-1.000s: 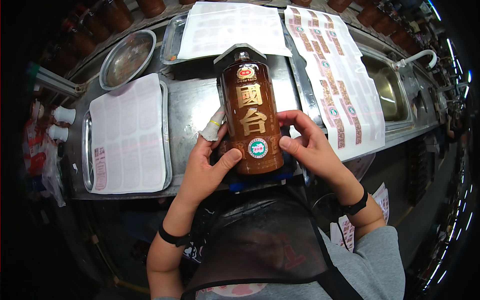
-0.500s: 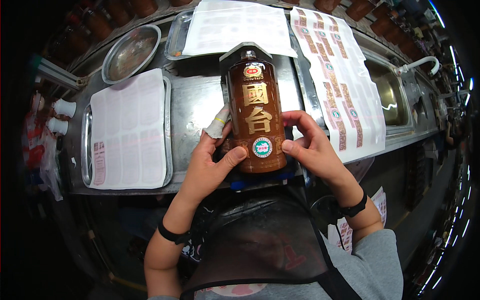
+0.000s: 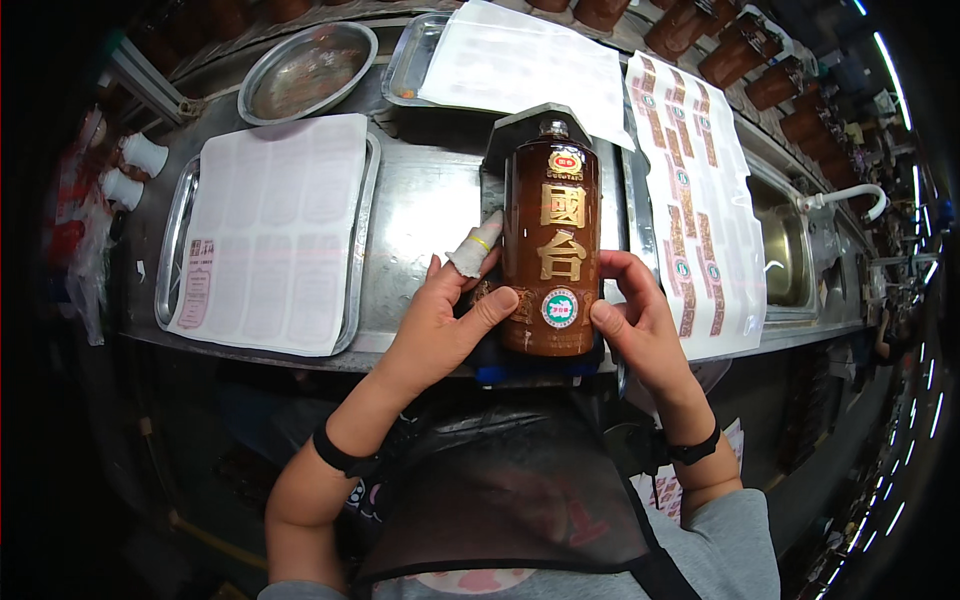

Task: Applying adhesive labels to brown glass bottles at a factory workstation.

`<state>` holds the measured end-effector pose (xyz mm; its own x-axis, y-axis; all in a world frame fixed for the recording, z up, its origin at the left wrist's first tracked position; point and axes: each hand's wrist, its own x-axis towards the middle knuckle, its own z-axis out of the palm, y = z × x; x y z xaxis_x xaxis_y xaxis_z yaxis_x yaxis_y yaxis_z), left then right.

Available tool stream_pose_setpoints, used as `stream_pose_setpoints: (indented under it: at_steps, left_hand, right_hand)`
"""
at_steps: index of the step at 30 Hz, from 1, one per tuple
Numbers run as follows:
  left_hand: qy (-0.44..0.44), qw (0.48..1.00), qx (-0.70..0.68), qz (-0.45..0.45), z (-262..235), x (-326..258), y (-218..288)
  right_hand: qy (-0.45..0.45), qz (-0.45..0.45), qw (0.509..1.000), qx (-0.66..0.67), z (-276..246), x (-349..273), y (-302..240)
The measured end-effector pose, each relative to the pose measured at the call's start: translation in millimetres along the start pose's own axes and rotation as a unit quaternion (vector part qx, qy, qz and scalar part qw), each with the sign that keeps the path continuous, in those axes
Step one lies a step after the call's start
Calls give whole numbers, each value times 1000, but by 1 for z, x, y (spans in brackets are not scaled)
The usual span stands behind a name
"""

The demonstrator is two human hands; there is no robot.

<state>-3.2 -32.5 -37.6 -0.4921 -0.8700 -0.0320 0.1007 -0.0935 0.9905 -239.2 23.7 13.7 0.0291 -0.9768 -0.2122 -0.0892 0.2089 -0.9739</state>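
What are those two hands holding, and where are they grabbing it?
Both hands hold a brown bottle by its lower end: the left hand on its left side, the right hand on its right, thumbs pressing near the round sticker.

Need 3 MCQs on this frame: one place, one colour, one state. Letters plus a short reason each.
1. Where does the brown bottle lie?
A. in the sink
B. on the steel counter between two paper-lined trays
C. in the round bowl

2. What colour is the round sticker low on the bottle?
A. green and white
B. blue
C. black

3. How is the bottle held?
A. left hand alone
B. untouched
C. both hands, a thumb at each side of the sticker

Answers:
1 B: it lies on the counter between the left tray and the strip of labels.
2 A: green ring, white centre.
3 C: the left hand and right hand flank its lower end.
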Motion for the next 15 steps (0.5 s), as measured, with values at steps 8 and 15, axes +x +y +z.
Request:
stream_pose_setpoints:
  at_steps: [8, 15]
  left_hand:
    - [15, 1000, 23, 0, 1, -1, -5]
    - [3, 1000, 27, -3, 0, -1, -5]
  right_hand:
    - [3, 4, 1000, -2, 2, 1, -1]
    - [-2, 3, 1000, -7, -2, 1, 2]
